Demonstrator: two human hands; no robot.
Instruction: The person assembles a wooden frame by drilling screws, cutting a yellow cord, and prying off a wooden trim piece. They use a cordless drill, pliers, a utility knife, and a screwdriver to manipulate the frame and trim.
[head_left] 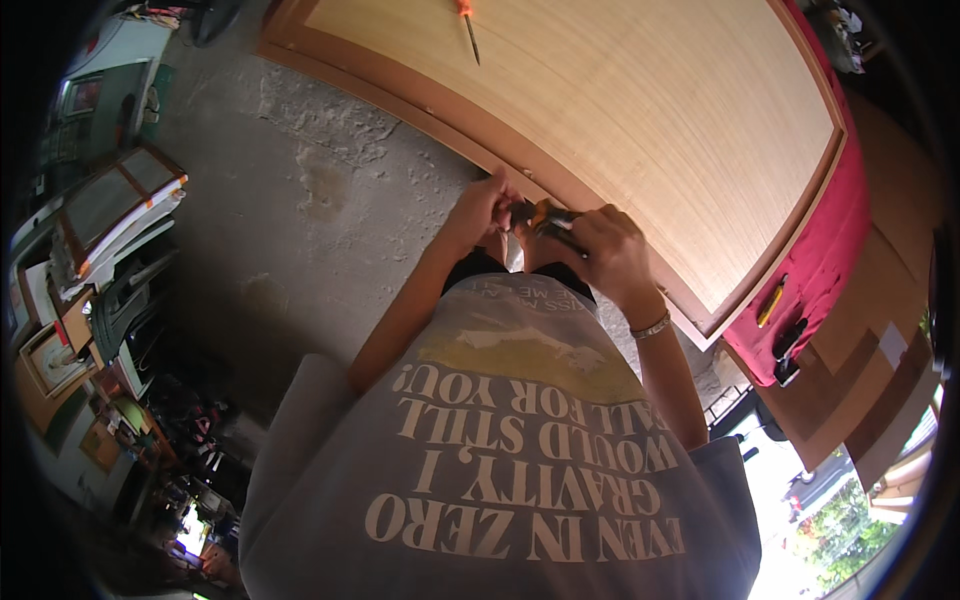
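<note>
My right hand (pixel 612 250) is closed around the dark handles of a pair of pliers with orange parts (pixel 545 217). The jaws point left, toward my left hand (pixel 488 212). That hand is closed in a pinch at the jaws; whatever lies between its fingers is too small and blurred to make out. Both hands are in front of my body, beside the near edge of a large light wood panel (pixel 640 120) with a brown frame (pixel 440 135). On the panel lies a screwdriver (pixel 471 35) with an orange handle, its tip toward me.
A red cloth (pixel 840 240) runs under the panel's right side, with a yellow cutter (pixel 771 303) and a black tool (pixel 790 345) on it. Brown cardboard (pixel 830 390) lies beyond. Framed pieces (pixel 120 200) lean in stacks at the left, along the grey concrete floor (pixel 290 220).
</note>
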